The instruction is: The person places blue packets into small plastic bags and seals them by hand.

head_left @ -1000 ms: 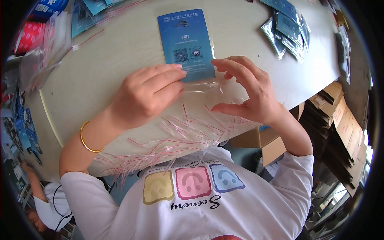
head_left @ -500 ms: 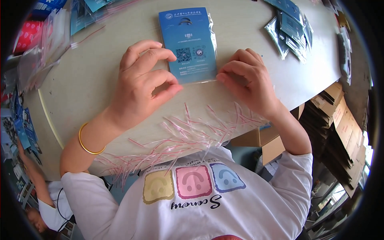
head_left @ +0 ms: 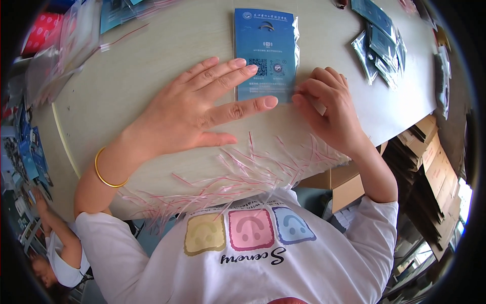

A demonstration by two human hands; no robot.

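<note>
A blue printed card [head_left: 266, 45] in a clear plastic bag lies on the table at the far middle. Its shiny clear margin shows along the right side. My left hand [head_left: 197, 109] is open, fingers stretched out, with the fingertips over the card's lower left part; the index finger crosses its bottom edge. Thumb and index finger of my right hand [head_left: 329, 109] are closed at the bag's lower right corner, pinching its edge. The other right fingers are curled. Between my forearms lies a heap of thin clear strips [head_left: 248, 164] with red lines.
The pale table [head_left: 152, 66] has a curved near edge. Several packed blue cards [head_left: 377, 43] lie piled at the far right, and clear bags [head_left: 71, 45] at the far left. Flattened cardboard boxes [head_left: 425, 172] stand right of the table. Another person [head_left: 66, 248] sits at lower left.
The bagged card has shifted to the right in view. My left hand has gone from curled fingers to stretched-out ones and moved over the card's lower edge. My right hand moved along with the corner.
</note>
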